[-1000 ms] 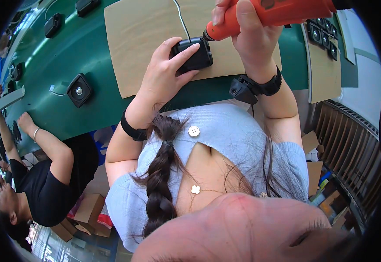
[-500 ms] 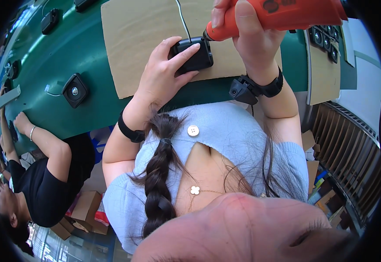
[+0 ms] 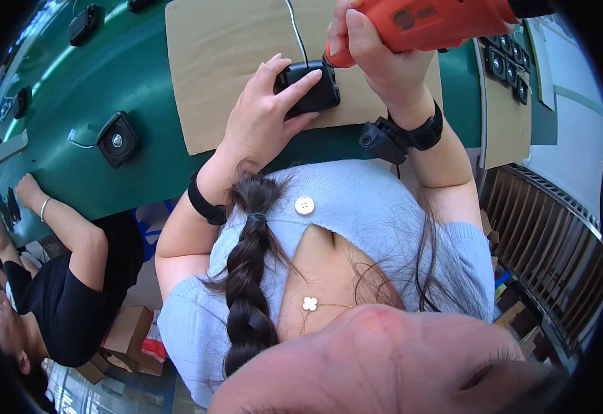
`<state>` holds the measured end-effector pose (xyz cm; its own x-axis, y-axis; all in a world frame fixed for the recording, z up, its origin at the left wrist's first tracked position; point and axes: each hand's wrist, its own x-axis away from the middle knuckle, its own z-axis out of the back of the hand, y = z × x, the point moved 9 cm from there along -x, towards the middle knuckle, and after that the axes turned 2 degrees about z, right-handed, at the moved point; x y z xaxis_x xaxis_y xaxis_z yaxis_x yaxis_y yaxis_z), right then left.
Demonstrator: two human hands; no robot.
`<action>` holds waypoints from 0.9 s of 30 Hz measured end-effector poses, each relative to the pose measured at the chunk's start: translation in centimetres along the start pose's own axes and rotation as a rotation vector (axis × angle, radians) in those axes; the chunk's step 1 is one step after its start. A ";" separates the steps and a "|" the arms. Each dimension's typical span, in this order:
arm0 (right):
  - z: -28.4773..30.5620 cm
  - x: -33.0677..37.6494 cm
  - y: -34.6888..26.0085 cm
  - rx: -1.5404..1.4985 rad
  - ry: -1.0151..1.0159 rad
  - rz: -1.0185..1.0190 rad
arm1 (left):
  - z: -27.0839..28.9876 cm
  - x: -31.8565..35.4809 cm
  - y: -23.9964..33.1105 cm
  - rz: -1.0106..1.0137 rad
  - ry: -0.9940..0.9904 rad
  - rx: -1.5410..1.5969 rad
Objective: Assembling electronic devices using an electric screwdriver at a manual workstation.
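Note:
A small black speaker box (image 3: 313, 94) lies face down on the cardboard sheet, a pale cable (image 3: 297, 31) running up from its far edge. My left hand (image 3: 263, 110) holds the box from the left, index finger stretched across its top and thumb along the near side. In my right hand (image 3: 383, 58) is a red electric screwdriver (image 3: 439, 24), gripped near its nose. Its tip meets the box's far right corner; the exact contact point is too small to make out.
The cardboard sheet (image 3: 205, 83) covers part of the green table (image 3: 156, 183). A finished-looking speaker (image 3: 117, 140) lies face up to the left. Several more speakers (image 3: 498, 65) sit on cardboard at the right. A person in black (image 3: 73, 290) works at far left, near cardboard boxes (image 3: 127, 338).
The screwdriver's body has swung slightly left and tilted, its tip staying at the same corner of the box. My left hand keeps its hold; the whole view has shifted a little.

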<state>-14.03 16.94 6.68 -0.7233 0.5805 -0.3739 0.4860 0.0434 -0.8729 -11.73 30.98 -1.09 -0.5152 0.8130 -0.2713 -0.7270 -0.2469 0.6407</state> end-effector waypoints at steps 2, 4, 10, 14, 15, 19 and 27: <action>0.3 0.0 -1.0 0.118 -0.079 0.056 | -0.1 0.0 0.1 0.006 -0.005 0.001; 0.0 -0.3 -2.3 0.123 -0.177 0.082 | -0.3 0.1 0.0 0.020 0.007 -0.015; -3.1 -0.3 -4.2 0.039 -0.298 0.116 | 0.0 0.0 -0.2 0.006 0.027 -0.054; -3.3 -0.6 -2.0 0.030 -0.276 0.093 | -0.1 0.1 -0.2 0.017 0.041 -0.020; -3.2 -0.6 -1.7 0.036 -0.268 0.094 | 0.0 0.1 -0.2 0.023 0.035 -0.008; -3.2 -0.6 -1.3 0.041 -0.253 0.097 | -0.1 0.1 -0.3 0.030 0.030 0.016; -3.9 -0.2 -0.3 0.021 -0.214 0.070 | -0.2 0.3 -0.4 0.030 0.028 0.008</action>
<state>-12.08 19.96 8.23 -0.7769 0.3957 -0.4898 0.5300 -0.0090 -0.8479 -11.66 31.23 -1.59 -0.5493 0.7903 -0.2714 -0.7072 -0.2667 0.6548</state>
